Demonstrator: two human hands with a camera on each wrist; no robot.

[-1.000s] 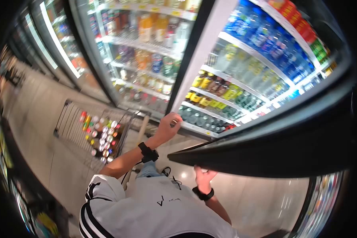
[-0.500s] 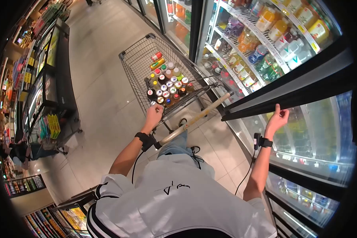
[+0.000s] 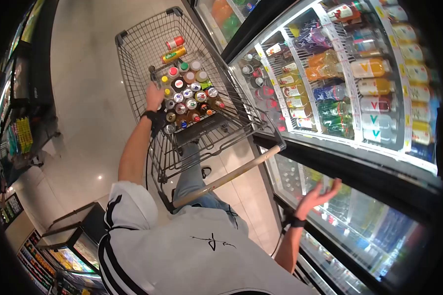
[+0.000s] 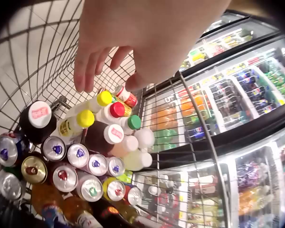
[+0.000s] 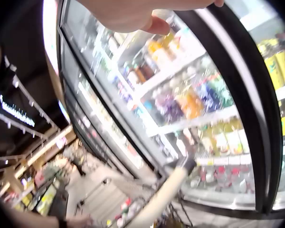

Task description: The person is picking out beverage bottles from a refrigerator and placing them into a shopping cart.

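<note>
My left hand [image 3: 155, 97] reaches over the left side of the shopping cart [image 3: 128, 81]. In the left wrist view its fingers [image 4: 88, 71] hang loosely above the bottles, nothing between them. Below are bottles with yellow caps [image 4: 85, 118], a red cap [image 4: 117, 109] and a green cap [image 4: 134, 122], and several drink cans [image 4: 65, 177] standing upright. My right hand [image 3: 317, 199] is held with fingers spread and nothing in it, beside the black frame [image 3: 344, 169] between the glass fridge doors. In the right wrist view, the hand [image 5: 137, 14] overlaps the fridge front.
Lit fridge shelves with orange drink bottles [image 3: 371, 67] line the right side. The cart's handle bar [image 3: 231, 176] crosses in front of my body. A red can [image 3: 174, 42] and a yellow can [image 3: 174, 54] lie at the cart's far end. A display case [image 3: 74, 243] stands behind left.
The fridge door, wide open at first, has swung shut. My right hand has come away from its edge. My left hand has moved forward over the cart, and the head view has turned.
</note>
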